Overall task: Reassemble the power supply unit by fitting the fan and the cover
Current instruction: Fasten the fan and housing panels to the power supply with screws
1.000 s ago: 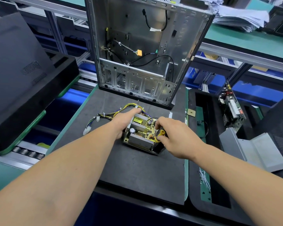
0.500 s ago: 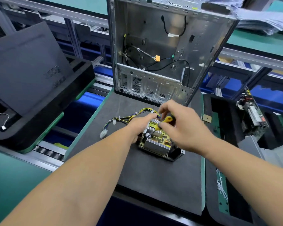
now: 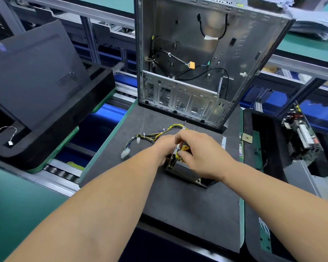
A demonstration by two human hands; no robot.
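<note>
Near the mat's [image 3: 178,214] middle, the right hand [image 3: 201,157] pinches a screwdriver [image 3: 182,151] over the power supply [image 3: 187,173]; the left hand [image 3: 164,148] steadies it, grip hidden. A slip could gouge the board.

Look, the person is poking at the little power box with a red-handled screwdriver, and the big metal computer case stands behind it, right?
Almost. The screwdriver in the right hand has a yellow and black handle, not a red one; the head view shows it. The rest holds: it is at the power supply unit, and the metal computer case stands behind it.
</note>
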